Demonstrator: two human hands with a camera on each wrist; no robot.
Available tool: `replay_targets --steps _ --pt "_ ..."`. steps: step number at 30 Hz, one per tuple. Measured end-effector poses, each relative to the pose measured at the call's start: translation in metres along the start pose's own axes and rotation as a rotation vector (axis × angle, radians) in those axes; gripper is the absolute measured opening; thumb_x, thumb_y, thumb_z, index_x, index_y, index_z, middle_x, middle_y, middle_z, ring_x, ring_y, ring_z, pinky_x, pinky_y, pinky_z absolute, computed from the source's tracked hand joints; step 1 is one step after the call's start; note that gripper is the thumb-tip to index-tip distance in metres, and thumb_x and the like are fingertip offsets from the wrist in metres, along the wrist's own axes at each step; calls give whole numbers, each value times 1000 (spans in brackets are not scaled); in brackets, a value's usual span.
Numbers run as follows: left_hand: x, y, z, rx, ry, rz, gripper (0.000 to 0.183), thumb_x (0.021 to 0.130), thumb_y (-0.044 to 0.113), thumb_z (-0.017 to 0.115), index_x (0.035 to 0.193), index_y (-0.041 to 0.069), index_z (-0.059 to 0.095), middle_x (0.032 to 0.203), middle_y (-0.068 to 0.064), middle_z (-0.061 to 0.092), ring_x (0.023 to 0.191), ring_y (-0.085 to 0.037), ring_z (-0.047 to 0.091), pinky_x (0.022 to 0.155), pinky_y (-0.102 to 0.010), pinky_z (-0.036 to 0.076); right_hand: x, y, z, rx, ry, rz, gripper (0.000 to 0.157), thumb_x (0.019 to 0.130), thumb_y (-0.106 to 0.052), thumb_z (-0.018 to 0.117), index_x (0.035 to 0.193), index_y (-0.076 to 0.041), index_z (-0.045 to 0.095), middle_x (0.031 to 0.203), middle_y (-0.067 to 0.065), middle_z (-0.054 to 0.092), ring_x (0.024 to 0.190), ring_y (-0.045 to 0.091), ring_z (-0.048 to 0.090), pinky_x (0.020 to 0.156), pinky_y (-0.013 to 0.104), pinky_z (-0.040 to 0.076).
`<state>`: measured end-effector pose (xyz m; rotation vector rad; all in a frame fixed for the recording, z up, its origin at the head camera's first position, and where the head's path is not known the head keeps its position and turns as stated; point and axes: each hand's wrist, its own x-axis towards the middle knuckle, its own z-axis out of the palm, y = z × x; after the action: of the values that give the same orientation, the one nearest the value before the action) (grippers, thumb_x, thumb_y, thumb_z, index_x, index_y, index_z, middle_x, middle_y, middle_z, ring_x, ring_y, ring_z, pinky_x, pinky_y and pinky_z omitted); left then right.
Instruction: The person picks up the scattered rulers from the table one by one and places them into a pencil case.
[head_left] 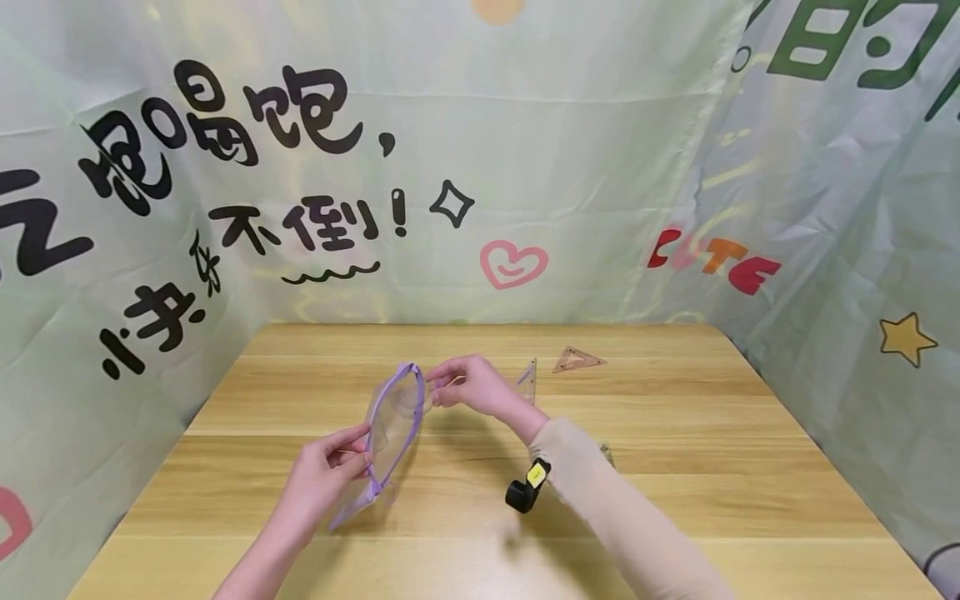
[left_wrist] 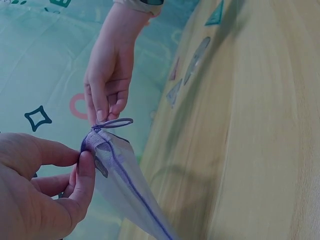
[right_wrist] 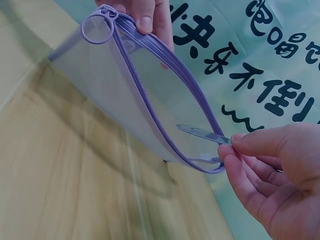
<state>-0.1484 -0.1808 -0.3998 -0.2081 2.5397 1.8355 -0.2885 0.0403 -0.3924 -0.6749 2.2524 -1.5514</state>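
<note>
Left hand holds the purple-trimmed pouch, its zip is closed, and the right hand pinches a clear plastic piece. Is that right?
Not quite: the zip is open, as the right wrist view shows. The left hand does hold the purple-trimmed pouch, and the right hand pinches the clear plastic piece.

Camera positions: head and both wrists.
From my head: forward and down, farthest off, over the tabletop (head_left: 712,450) to the printed backdrop (head_left: 585,167). From my left wrist: close, past my left hand (left_wrist: 55,192) and the pouch (left_wrist: 127,177) toward my right hand (left_wrist: 112,75). From my right wrist: close, back into the pouch's mouth. Wrist views share the pouch and both hands.
</note>
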Motion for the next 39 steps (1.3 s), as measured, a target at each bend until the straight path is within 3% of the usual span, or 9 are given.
replay_targets --steps 8,22,27,34,39 --pt "0 2 -1 -7 -1 -6 47 88 -4 63 135 -7 55 104 -15 63 79 -6 63 75 -20 63 6 -1 11 30 -9 4 31 88 2 67 119 5 67 96 18 69 76 11 68 86 48 64" --pt "0 -1 -2 11 -17 -7 47 90 -1 64 135 -8 54 104 -13 63 80 -6 63 78 -25 64 8 -1 27 43 -32 3 29 88 3 67 117 7 67 103 23 69 78 15 69 84 46 64" --pt "0 -1 -2 6 -13 -11 46 90 -1 64 135 -7 54 104 -13 64 81 -6 63 77 -24 64 8 -1 31 15 -36 -1 29 88 1 69 117 5 67 104 19 70 79 14 69 82 40 65" --pt "0 0 -3 8 -20 -15 46 91 -1 63 136 -6 54 105 -12 62 81 -7 64 78 -24 64 8 0 28 -162 17 -48 37 86 -8 75 122 -6 67 119 18 67 96 22 68 78 23 61" --pt "0 0 -3 9 -21 -20 46 90 -2 63 135 -6 55 105 -13 62 81 -7 64 79 -24 64 8 4 25 -153 24 -43 41 84 -6 76 124 -4 66 121 21 65 97 22 67 76 22 61"
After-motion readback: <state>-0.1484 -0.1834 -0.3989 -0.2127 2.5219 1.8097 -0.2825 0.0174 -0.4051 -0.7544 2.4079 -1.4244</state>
